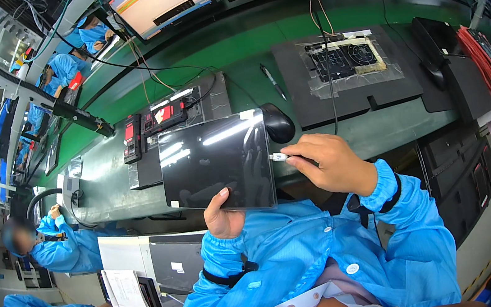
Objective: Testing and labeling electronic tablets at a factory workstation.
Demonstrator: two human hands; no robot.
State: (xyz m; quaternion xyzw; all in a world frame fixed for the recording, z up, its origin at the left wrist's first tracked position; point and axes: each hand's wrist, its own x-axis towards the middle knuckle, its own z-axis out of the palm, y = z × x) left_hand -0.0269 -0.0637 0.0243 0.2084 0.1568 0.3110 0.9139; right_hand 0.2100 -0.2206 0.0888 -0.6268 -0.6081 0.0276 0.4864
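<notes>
Fingers (pixel 304 147) of the right hand (pixel 340 164) pinch a white plug (pixel 279 156) at the right edge of the tablet (pixel 216 167), both long axes running left-right; seating cannot be told. Left hand (pixel 225 220) grips the tablet's lower edge, thumb on its face, other fingers hidden. Mouse (pixel 279 123) crowds the tablet's upper right corner; more room off its lower right, toward the near edge of the surface (pixel 116 193).

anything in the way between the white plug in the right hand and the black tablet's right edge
Nothing visible: the white plug in the right hand is right at the black tablet's right edge. The black mouse lies beyond, off that line. Whether the plug is seated, I can't tell.
</notes>
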